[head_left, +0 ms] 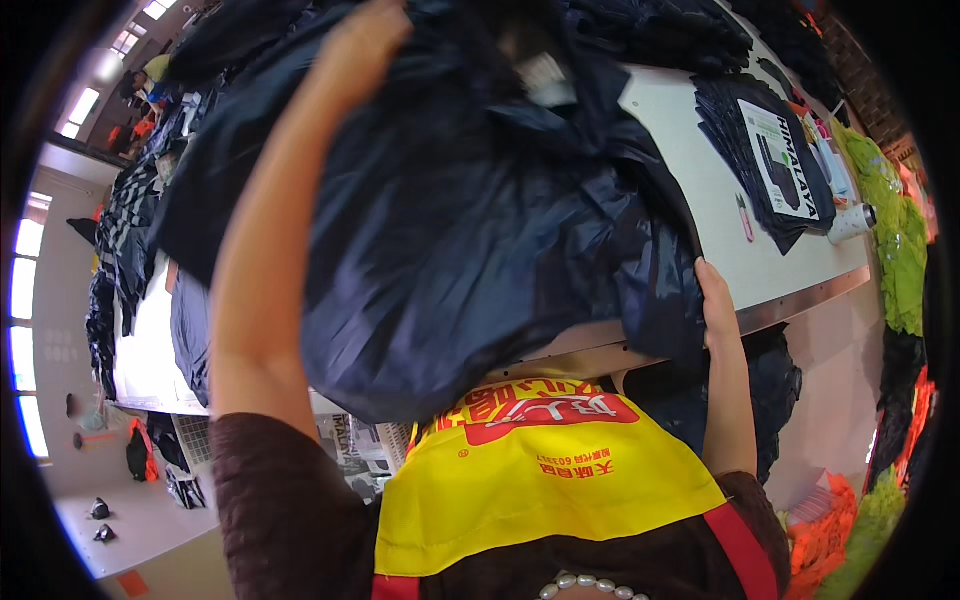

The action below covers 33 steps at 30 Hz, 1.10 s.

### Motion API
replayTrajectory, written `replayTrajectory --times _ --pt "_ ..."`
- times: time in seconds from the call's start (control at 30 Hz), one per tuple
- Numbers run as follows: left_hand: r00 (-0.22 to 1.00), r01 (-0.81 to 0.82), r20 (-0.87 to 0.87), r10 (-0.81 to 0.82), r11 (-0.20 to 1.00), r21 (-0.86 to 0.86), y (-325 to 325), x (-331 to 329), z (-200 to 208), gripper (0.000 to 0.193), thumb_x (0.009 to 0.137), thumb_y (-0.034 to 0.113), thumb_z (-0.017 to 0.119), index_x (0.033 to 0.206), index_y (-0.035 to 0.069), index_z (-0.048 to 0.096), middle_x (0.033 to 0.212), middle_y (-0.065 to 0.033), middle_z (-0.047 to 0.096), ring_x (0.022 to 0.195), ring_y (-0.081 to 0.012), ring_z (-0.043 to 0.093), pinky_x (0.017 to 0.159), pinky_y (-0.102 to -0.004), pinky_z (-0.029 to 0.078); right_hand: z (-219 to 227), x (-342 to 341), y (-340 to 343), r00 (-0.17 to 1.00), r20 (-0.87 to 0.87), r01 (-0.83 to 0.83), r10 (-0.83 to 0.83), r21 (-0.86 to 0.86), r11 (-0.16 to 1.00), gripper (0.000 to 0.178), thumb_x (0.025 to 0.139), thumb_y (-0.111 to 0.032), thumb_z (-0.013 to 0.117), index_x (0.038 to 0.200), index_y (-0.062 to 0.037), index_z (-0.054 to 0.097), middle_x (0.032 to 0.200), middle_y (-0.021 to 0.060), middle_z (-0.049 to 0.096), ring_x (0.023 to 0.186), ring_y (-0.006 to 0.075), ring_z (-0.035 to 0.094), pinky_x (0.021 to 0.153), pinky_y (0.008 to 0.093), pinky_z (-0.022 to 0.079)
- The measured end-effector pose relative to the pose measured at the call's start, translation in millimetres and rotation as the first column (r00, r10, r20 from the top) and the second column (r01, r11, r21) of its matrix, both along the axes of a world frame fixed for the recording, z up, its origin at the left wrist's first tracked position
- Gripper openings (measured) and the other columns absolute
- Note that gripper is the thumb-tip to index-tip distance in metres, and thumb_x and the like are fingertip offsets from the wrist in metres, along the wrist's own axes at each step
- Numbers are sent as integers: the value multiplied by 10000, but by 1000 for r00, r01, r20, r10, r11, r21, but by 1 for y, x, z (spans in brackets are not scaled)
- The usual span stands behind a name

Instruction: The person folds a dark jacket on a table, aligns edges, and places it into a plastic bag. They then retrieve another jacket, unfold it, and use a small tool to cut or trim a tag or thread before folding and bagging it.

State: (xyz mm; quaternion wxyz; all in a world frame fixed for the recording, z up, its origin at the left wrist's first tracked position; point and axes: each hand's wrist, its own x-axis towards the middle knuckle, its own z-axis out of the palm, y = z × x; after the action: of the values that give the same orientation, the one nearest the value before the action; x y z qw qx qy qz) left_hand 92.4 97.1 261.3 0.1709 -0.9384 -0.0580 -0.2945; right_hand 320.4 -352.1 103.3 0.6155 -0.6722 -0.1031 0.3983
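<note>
A large dark navy garment (480,230) of thin, shiny fabric spreads over the table in front of me, its lower edge hanging past the near table edge. A white label (545,80) shows near its far end. My left hand (365,50) reaches far across onto the garment's upper part; it is blurred and its fingers are hidden. At the garment's right edge, my right hand (714,295) is closed on the fabric, with the thumb showing and the other fingers mostly hidden.
On the white table (665,125) at right lie a stack of dark plastic bags (735,140), pink thread snips (745,218) and a white spool (852,222). Yellow-green garments (890,240) are heaped beyond the right end. More dark clothing (660,30) lies at the back.
</note>
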Motion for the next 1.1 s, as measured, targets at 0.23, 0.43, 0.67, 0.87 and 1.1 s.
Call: replayTrajectory --times 0.23,0.43,0.67,0.87,1.1 --pt "718 -695 -483 500 480 -535 -165 -158 -243 726 809 545 568 1358 98 406 1419 -182 349 1348 -324 270 1055 -567 183 -26 15 -33 993 -81 102 -83 267 958 486 952 -236 449 1319 69 354 1312 189 458 1195 269 467 1012 352 359" --pt "366 -891 -570 736 101 -442 -190 -194 -257 815 772 587 584 1410 152 322 1471 -193 234 1378 -364 156 1036 -627 168 -48 -18 -71 46 708 -7 705 -706 709 640 711 -50 629 1285 67 373 1124 212 572 1067 301 553 959 392 385" --pt "605 -779 -366 707 429 -458 -76 -247 -274 775 770 521 636 1373 107 383 1435 -239 284 1336 -385 258 1060 -460 267 22 26 -54 510 -449 -556 734 -823 -117 349 763 -165 622 1050 20 544 784 161 636 715 247 642 704 358 519" --pt "211 -826 -591 779 -182 -534 -96 -277 -221 842 756 608 600 1314 6 415 1298 -279 453 1186 -373 476 929 -415 423 19 -12 99 515 795 -134 320 -294 946 423 826 -188 610 1205 -18 533 1088 193 617 1015 321 600 863 380 470" --pt "444 -188 -714 541 -723 -664 -192 -322 -207 481 816 465 634 1112 89 588 1003 -59 606 936 -200 547 722 -415 472 -75 15 221 369 642 -34 671 -713 701 556 738 -328 710 1161 -26 514 1110 211 595 1028 371 568 854 488 439"
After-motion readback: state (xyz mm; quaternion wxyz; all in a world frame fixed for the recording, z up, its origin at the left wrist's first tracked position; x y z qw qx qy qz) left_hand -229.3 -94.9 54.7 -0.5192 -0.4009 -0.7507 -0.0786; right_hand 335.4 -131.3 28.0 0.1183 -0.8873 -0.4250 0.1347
